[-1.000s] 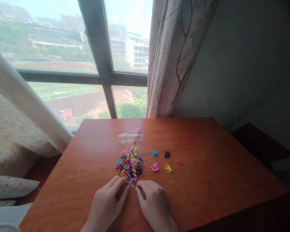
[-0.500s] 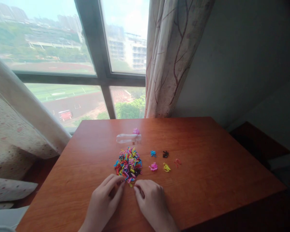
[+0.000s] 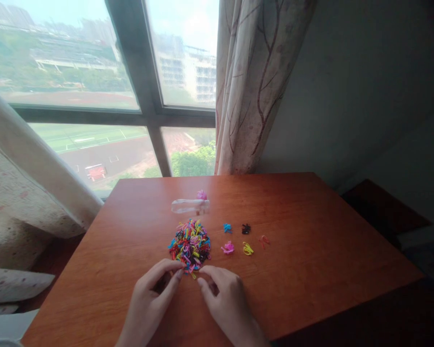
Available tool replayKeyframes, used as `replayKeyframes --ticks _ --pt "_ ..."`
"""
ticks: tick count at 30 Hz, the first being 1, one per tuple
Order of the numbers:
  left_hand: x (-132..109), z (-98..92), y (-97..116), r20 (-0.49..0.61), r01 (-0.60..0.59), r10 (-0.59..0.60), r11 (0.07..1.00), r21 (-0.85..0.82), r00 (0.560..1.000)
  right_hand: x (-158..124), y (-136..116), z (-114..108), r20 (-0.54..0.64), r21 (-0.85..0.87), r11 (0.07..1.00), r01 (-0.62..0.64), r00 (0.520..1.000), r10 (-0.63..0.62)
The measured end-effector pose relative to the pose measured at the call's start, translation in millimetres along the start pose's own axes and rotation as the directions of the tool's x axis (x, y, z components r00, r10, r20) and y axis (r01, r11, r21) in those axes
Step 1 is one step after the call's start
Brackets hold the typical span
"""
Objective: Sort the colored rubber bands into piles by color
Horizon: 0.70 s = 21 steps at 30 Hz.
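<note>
A heap of small multicoloured rubber bands (image 3: pixel 191 243) lies on the wooden table. My left hand (image 3: pixel 152 294) rests at its near left edge, index finger and thumb slightly apart beside the lowest bands. Nothing clear shows between those fingertips. Just to the right, my right hand (image 3: pixel 224 296) is curved with thumb and index apart, close to a yellow band (image 3: pixel 194 276) at the heap's front. To the right of the heap lie small sorted groups: blue bands (image 3: pixel 227 228), black bands (image 3: pixel 246 229), pink bands (image 3: pixel 227 247), yellow bands (image 3: pixel 248 248) and red bands (image 3: pixel 264 241).
Behind the heap a clear plastic container (image 3: pixel 186 206) lies on its side, with a pink object (image 3: pixel 201 194) by it. The wooden table (image 3: pixel 311 270) ends before a window (image 3: pixel 181 149) and a patterned curtain (image 3: pixel 246 96). Another curtain (image 3: pixel 32 159) hangs at left.
My left thumb and index finger have parted slightly at the heap's edge. My right thumb and index also look a little wider apart. The view has shifted slightly.
</note>
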<state>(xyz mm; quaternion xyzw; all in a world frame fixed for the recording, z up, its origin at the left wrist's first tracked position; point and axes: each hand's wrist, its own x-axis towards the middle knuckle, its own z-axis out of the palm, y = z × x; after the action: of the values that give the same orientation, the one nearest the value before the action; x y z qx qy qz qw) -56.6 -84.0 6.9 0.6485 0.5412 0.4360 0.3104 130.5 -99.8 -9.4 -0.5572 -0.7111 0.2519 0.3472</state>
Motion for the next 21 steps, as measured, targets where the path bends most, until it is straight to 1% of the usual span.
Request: replayKeyframes --ticks 3,6,9,12,15,18,21 --pt "-0.8 9.5 8.2 0.053 -0.018 0.021 0.999 -0.041 0.998 -0.6 -0.4 -0.3 -0.009 0.105 0.994 -0.003 1.000 0.004" --pt "-0.1 20.3 16.8 0.091 -0.054 0.058 0.997 -0.047 0.994 -1.3 -0.3 -0.7 -0.041 0.197 0.980 0.003 0.999 0.006" --pt "2.1 26.2 21.0 0.090 -0.093 0.094 0.996 -0.007 0.992 -1.7 7.6 -8.5 -0.087 0.210 0.978 -0.013 0.996 0.032" --pt "3.6 24.9 19.7 0.081 -0.130 0.125 0.990 0.062 0.989 -0.4 31.8 -30.5 -0.187 0.098 0.993 -0.062 0.979 0.079" --pt "2.4 18.5 14.2 0.087 -0.153 0.142 0.979 0.133 0.986 1.9 68.2 -63.0 -0.319 -0.061 0.988 -0.139 0.941 0.113" --pt "-1.4 10.7 7.6 0.089 -0.168 0.154 0.969 0.182 0.984 3.5 99.7 -91.9 -0.358 -0.277 0.927 -0.253 0.922 0.144" --pt "-5.1 4.9 3.4 0.103 -0.194 0.176 0.957 0.215 0.979 4.9 114.7 -105.5 -0.348 -0.379 0.872 -0.310 0.921 0.177"
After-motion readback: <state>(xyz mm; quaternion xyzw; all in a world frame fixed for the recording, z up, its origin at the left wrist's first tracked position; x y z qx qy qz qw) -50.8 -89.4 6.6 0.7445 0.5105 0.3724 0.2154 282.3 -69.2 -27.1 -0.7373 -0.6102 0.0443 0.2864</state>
